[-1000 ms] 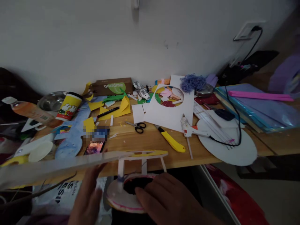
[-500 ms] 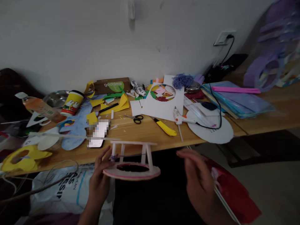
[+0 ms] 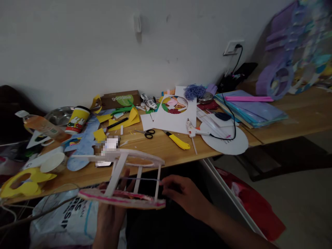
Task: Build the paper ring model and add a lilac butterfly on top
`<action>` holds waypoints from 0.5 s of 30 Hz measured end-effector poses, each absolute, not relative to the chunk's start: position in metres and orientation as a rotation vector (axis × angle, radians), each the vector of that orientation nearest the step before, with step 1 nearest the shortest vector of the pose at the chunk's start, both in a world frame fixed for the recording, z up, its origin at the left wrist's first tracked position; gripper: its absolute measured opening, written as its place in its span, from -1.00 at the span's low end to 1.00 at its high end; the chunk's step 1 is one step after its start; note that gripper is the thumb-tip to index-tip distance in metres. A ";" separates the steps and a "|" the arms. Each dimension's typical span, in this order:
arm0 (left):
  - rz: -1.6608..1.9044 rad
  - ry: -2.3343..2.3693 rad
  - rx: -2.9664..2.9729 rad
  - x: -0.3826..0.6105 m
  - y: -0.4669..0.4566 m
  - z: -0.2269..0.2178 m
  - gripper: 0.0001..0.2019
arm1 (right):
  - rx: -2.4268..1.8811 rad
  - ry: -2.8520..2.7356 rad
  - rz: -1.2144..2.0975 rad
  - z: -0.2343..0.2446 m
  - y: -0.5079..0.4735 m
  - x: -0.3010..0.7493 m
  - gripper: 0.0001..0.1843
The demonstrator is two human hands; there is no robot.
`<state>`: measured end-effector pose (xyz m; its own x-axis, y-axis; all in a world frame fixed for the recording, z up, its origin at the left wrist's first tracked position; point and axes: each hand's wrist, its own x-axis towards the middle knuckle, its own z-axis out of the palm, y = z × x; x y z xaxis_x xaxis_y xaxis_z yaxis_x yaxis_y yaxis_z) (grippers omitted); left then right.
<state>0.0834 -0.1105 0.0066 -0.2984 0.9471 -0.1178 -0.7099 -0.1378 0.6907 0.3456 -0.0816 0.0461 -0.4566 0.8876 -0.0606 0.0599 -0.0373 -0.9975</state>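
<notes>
My left hand [image 3: 111,214] grips from below a small foam-board model [image 3: 121,180]: two oval rings joined by white struts, the lower ring edged in pink. It hangs in front of the table's near edge, tilted. A purple yarn strand [image 3: 140,179] runs between the struts. My right hand [image 3: 181,193] is at the model's right side, its fingers pinched at the yarn's end beside the right strut.
A wooden table [image 3: 160,147] carries scissors [image 3: 146,133], a yellow utility knife [image 3: 177,141], a white glue gun [image 3: 193,130], paper scraps, a cartoon cup [image 3: 77,120], a bottle [image 3: 41,125] and coloured sheets [image 3: 251,109]. A plastic bag [image 3: 64,218] lies below left, a red bag [image 3: 256,214] below right.
The view has swung right. My right hand came back from the right to the model and pinched the yarn. The left hand tilted the model and shifted it slightly left.
</notes>
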 end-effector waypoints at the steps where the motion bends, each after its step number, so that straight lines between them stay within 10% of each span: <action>1: 1.710 0.768 0.426 0.085 -0.112 0.006 -0.82 | -0.998 -1.602 1.524 0.049 -0.084 0.346 -0.78; 15: 1.565 0.948 0.409 0.141 -0.123 -0.003 -0.59 | -0.718 -2.129 0.805 0.047 -0.091 0.331 -0.53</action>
<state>0.1410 -0.1225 -0.0035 -0.2373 0.9398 -0.2460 -0.6532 0.0331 0.7565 0.3310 -0.0914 0.0473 -0.5721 0.6948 0.4359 0.2328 0.6472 -0.7260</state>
